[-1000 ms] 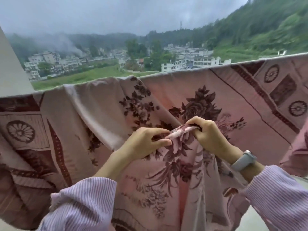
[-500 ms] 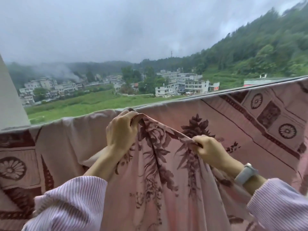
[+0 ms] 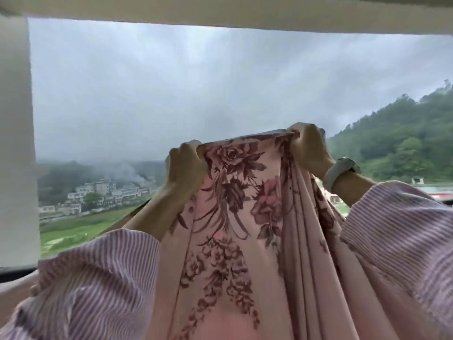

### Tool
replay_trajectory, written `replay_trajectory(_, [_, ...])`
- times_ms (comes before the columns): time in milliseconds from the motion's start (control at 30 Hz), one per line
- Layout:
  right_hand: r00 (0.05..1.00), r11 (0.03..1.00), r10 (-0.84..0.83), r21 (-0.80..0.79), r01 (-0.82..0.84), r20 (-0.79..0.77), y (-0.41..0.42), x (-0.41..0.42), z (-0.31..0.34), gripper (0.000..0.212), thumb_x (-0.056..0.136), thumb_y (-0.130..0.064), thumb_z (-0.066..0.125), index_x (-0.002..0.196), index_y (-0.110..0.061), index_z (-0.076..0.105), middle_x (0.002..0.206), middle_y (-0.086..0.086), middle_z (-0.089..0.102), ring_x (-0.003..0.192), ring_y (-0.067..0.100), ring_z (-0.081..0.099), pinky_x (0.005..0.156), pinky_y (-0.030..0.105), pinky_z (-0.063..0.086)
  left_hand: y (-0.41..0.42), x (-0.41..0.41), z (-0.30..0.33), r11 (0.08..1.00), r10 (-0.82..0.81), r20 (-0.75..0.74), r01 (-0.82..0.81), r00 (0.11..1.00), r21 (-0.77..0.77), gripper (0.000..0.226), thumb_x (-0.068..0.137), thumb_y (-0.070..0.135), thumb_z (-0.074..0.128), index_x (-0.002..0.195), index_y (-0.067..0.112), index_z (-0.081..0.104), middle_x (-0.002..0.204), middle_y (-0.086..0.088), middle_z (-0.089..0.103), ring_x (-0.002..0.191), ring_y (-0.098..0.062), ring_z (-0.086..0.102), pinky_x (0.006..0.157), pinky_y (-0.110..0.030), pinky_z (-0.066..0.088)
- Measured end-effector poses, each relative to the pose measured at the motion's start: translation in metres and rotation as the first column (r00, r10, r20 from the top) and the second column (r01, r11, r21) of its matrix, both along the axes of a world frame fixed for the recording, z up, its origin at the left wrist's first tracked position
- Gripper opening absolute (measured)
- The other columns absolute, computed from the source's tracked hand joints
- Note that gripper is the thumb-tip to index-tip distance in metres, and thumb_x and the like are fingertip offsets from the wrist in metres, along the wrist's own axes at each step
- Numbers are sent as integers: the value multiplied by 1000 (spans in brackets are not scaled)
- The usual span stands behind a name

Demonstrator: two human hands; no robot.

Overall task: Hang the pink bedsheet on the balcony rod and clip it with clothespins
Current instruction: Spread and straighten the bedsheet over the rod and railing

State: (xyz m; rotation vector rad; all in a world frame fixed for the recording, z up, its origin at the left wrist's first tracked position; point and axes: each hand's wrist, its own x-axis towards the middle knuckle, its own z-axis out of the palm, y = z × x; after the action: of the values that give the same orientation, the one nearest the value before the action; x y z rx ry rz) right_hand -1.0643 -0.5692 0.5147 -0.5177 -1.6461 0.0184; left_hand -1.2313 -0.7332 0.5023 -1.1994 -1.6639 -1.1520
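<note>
Both hands grip the raised sheet edge.
Left hand (image 3: 185, 165) and right hand (image 3: 310, 149) clench the pink bedsheet (image 3: 235, 217); open sky at twelve o'clock, pillar (image 3: 16, 143) at nine.

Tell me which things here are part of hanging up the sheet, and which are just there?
Part of the job:
pink bedsheet, lifted up high
left hand, gripping its top edge
right hand, gripping its top edge

Just there:
wristwatch on the right wrist
striped sleeves
white pillar
village buildings far off
green hillside

No clothespins show.
</note>
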Motion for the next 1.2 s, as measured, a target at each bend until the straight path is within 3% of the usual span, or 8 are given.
replay_trajectory(133, [992, 992, 75, 107, -65, -99, 44, -19, 44, 27, 84, -5, 41, 96, -1, 66, 102, 22, 64, 96, 35, 57, 81, 31, 41, 43, -13, 28, 998, 19, -45, -17, 999, 54, 43, 93, 34, 44, 128, 11, 41, 122, -17, 58, 109, -33, 54, 85, -36, 44])
replay_trajectory(233, [982, 988, 153, 53, -148, -106, 71, -45, 43, 28, 84, 1, 42, 101, -1, 64, 112, 20, 57, 107, 31, 51, 91, 26, 35, 73, -29, 13, 988, 65, -52, -72, 997, -139, 86, 84, 52, 52, 145, 16, 1, 155, -5, 9, 140, -20, 12, 110, -36, 19])
replay_trajectory(333, [941, 974, 223, -17, -227, 255, 91, -71, -11, 26, 79, 8, 46, 95, 1, 65, 107, 20, 58, 112, 28, 47, 96, 21, 31, 92, -57, -37, 814, 216, 14, -173, 976, -554, 93, 82, 58, 50, 144, 22, -10, 155, -1, -8, 142, -19, -5, 113, -36, 3])
replay_trajectory(400, [797, 970, 242, -110, -218, 554, 99, -75, -53, 27, 77, 6, 48, 95, 0, 66, 106, 19, 61, 110, 28, 50, 94, 22, 33, 92, -72, -77, 584, 239, 55, -98, 969, -806, 87, 84, 52, 52, 145, 18, 1, 155, -8, 3, 142, -22, 5, 114, -35, 8])
replay_trajectory(467, [610, 968, 251, -213, -136, 751, 101, -69, -83, 28, 78, -1, 50, 100, -6, 67, 106, 14, 65, 102, 25, 56, 91, 27, 40, 84, -77, -108, 496, 209, 130, 9, 969, -868, 73, 85, 42, 55, 143, 13, 21, 151, -11, 22, 138, -21, 22, 110, -27, 19])
replay_trajectory(600, [480, 953, 279, -302, -32, 831, 85, -56, -100, 27, 83, -10, 51, 106, -14, 66, 108, 5, 67, 94, 18, 59, 90, 33, 46, 64, -72, -122, 675, 175, 127, -25, 976, -737, 30, 81, 26, 54, 108, 21, 63, 115, -7, 64, 106, -25, 57, 85, -30, 45])
replay_trajectory(800, [640, 920, 389, -316, -232, 662, 65, -33, -114, 34, 91, -12, 49, 125, -11, 51, 120, 6, 59, 98, 19, 62, 89, 29, 49, 49, -44, -119, 805, 64, 120, 20, 991, -593, 46, 84, 22, 51, 129, 24, 47, 114, -5, 50, 104, -23, 53, 89, -37, 45])
replay_trajectory(1200, [793, 977, 166, -206, -53, 586, 101, 114, -175, 27, 86, -23, 59, 111, -13, 62, 107, 3, 65, 97, 17, 60, 88, 36, 48, 100, 91, -161, 824, -376, -117, 274, 919, -496, 25, 88, 29, 52, 111, 23, 61, 120, 2, 57, 111, -19, 50, 97, -35, 34])
